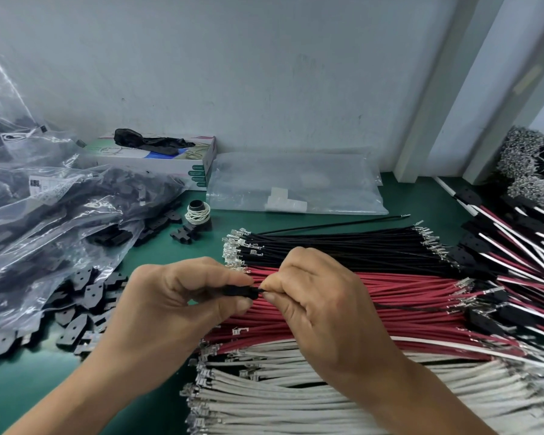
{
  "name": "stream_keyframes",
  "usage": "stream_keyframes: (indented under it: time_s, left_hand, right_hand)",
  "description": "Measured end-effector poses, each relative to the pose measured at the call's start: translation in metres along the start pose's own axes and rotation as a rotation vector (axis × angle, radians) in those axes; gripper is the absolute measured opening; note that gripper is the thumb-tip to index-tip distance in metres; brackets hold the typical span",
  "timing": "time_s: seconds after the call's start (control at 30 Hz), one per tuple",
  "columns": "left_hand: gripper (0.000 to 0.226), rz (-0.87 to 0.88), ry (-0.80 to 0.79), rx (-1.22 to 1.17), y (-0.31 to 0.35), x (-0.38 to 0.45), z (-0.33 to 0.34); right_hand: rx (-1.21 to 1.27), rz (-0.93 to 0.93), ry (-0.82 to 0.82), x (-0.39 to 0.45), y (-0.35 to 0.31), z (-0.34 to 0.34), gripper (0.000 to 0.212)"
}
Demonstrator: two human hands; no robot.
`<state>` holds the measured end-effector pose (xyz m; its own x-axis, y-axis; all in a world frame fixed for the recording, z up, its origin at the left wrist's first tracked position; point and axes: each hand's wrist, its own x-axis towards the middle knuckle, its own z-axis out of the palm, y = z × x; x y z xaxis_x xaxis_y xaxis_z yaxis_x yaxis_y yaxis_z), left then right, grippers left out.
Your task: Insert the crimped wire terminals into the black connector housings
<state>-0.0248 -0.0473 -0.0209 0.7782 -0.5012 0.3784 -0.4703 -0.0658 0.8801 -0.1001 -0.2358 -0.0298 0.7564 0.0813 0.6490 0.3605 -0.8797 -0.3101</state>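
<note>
Bags (44,196): clear plastic bags full of black housings, piled at the far left of the green desk (29,390).
Loose housings (76,312): black pieces spilled out of the bags onto the desk, near left, beside the left hand.
Box (157,158): a white and green carton against the far wall, a black glove (151,141) lying on top.
Spool (198,215): a small black reel wound with pale bands, standing just right of the bags.
Flat bag (296,186): a clear, nearly flat bag at the far middle, with white pieces inside.
Left hand (170,306): fingers curled, thumb and fingertips pinching a black housing (237,291) held above the wire bundles.
Right hand (321,306): fingers curled, thumb and forefinger pinching a thin black wire (421,308) right at the housing's right end; the wire trails off to the right over the red bundle. The terminal itself is hidden by the fingertips.
Black wires (343,249): a bundle lying across the desk behind the hands, metal terminals at both ends.
Red wires (405,296): a bundle just nearer, partly under the right hand.
White wires (296,400): the nearest bundle, under the right forearm.
Finished leads (515,233): red and white wires fitted with black housings, stacked at the far right.
</note>
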Motion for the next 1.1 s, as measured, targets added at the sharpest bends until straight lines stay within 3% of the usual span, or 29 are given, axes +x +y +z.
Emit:
stream_keyframes:
  time_s: [0.13, 0.3, 0.43, 0.5, 0.67, 0.8, 0.93, 1.1]
  left_hand:
    - [0.027, 0.039, -0.019, 0.09, -0.001, 0.001, -0.002]
    - [0.03, -0.065, 0.078, -0.011, -0.004, 0.0, -0.006]
    - [0.03, -0.1, 0.092, -0.068, -0.006, 0.002, -0.006]
    - [0.025, -0.113, 0.086, -0.057, -0.007, 0.003, -0.003]
    - [0.025, -0.173, 0.119, -0.167, -0.006, 0.004, -0.004]
    - [0.03, -0.235, 0.088, -0.312, -0.009, 0.005, -0.009]
    - [0.058, -0.277, 0.042, -0.406, -0.01, 0.005, -0.013]
    - [0.066, -0.303, 0.021, -0.456, -0.01, 0.006, -0.01]
  right_hand:
    - [-0.031, -0.012, 0.005, 0.001, 0.003, -0.004, 0.015]
    - [-0.177, -0.033, 0.071, 0.004, 0.004, -0.022, 0.009]
    - [-0.159, 0.028, -0.256, -0.006, -0.005, -0.017, 0.01]
    - [-0.145, 0.085, -0.303, -0.008, -0.006, -0.011, 0.011]
    - [-0.062, 0.139, -0.178, -0.008, -0.003, -0.01, 0.009]
    - [0.128, 0.212, -0.028, -0.004, -0.003, -0.014, 0.021]
    - [0.13, 0.213, 0.012, -0.003, -0.004, -0.015, 0.027]
    - [0.125, 0.206, 0.009, -0.004, -0.005, -0.014, 0.027]
